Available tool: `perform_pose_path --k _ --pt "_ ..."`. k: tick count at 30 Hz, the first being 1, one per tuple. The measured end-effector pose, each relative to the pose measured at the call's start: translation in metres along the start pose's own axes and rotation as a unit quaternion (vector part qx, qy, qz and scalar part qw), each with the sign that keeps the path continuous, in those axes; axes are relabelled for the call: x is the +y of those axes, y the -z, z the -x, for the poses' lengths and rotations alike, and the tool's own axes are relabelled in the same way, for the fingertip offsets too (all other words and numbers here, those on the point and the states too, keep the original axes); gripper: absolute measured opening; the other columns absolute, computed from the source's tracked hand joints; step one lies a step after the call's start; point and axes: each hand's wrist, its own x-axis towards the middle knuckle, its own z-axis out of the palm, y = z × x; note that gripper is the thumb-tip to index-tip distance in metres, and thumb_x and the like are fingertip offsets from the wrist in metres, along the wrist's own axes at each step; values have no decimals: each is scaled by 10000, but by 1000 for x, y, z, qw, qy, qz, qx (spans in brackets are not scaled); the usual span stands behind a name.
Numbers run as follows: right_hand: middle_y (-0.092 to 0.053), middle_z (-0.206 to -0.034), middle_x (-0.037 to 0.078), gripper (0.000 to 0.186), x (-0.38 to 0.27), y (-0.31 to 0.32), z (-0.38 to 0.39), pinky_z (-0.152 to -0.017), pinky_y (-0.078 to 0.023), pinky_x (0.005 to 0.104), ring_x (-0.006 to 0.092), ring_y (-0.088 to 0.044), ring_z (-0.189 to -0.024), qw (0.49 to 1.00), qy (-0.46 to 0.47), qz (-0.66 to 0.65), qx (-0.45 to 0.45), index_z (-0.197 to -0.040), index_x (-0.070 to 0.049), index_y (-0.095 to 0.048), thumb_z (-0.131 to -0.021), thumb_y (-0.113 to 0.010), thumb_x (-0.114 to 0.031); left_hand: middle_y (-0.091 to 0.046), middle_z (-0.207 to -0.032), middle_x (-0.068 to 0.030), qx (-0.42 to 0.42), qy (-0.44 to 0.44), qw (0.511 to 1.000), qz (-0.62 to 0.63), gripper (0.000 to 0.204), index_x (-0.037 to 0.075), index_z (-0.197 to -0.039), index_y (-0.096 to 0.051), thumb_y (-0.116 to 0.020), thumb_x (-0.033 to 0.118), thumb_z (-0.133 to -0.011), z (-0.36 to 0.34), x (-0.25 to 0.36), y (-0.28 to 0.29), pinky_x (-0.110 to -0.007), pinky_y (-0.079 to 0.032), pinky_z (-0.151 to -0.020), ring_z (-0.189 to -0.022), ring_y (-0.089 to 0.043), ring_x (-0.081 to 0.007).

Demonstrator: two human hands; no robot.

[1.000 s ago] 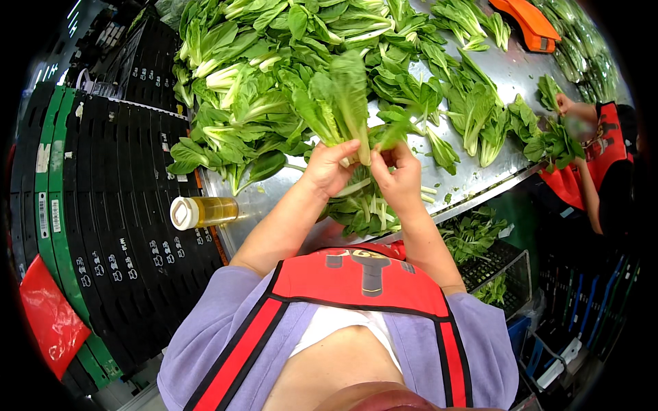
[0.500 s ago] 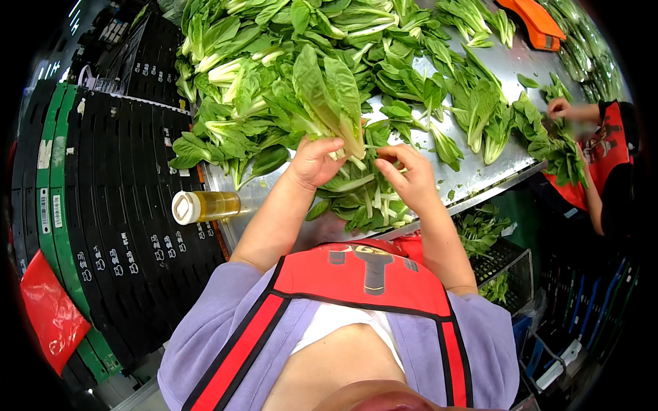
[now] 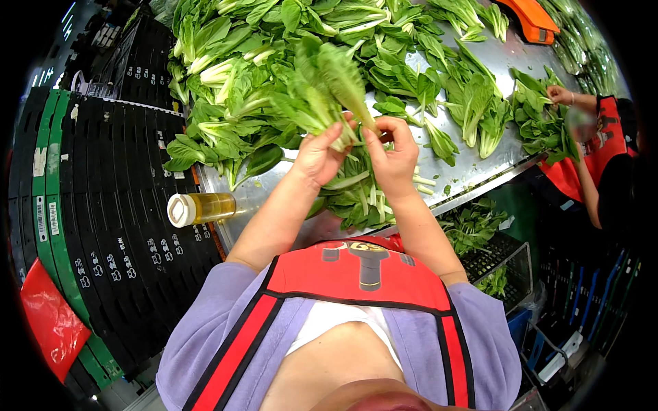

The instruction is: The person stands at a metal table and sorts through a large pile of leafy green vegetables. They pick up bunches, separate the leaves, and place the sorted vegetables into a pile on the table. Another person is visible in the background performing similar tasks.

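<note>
Green leafy vegetable (image 3: 301,103) sits gripped in the left hand (image 3: 319,156), while the right hand (image 3: 393,155) pinches one leaf (image 3: 346,77) near its base.

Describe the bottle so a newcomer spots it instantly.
Start at the metal table, heaped with leafy greens, and go to its left edge, beside the black plastic crates. There, left of the person's left hand, is a clear bottle of yellow liquid. Its white lid and yellow contents set it apart from the leafy greens and black crates around it.
</note>
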Motion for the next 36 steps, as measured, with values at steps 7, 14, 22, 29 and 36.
perform_pose_path --k 7,14,22,29,36 --pt "-575 -874 107 228 -13 -4 7 -687 -450 350 281 -552 -795 956 192 221 -15 -837 -38 -549 -653 -670 20 -560 -1114 -66 -58 31 998 0 419 26 -1175 -497 -623 210 -820 3 -4 -2 -378 -383 -942 -1054 -507 -190" --pt "-572 -871 96 199 -19 -1 10 -645 -457 341 269 -552 -762 949 244 193 -39 -854 -36 -600 -672 -661 13 -571 -1093 -98 -149 17 986 75 445 -3 -1154 -502 -647 220 -797 7 4 -12 -357 -412 -923 -1030 -534 -207" --pt "-588 -973 123 288 -17 20 16 -729 -466 327 267 -578 -876 989 130 61 -45 -974 -16 -585 -691 -614 27 -576 -1036 -86 -103 9 994 26 344 19 -1102 -516 -605 201 -824 3 3 -3 -374 -452 -887 -950 -571 -229" --pt "-567 -1058 86 438 12 -6 12 -812 -435 305 172 -531 -935 974 -85 -188 -90 -1121 5 -504 -739 -672 -128 -559 -1097 -153 -62 -224 631 -740 499 -17 -1085 -497 -702 149 -662 2 -6 -26 -405 -447 -827 -992 -551 -320" --pt "-572 -1048 89 419 47 32 -26 -804 -477 330 205 -569 -912 885 -273 -377 21 -1148 -8 -490 -766 -628 -110 -343 -1325 -184 -114 -225 633 -732 867 -16 -1318 -292 -745 303 -651 -5 -1 -42 -400 -349 -962 -1167 -411 -336"
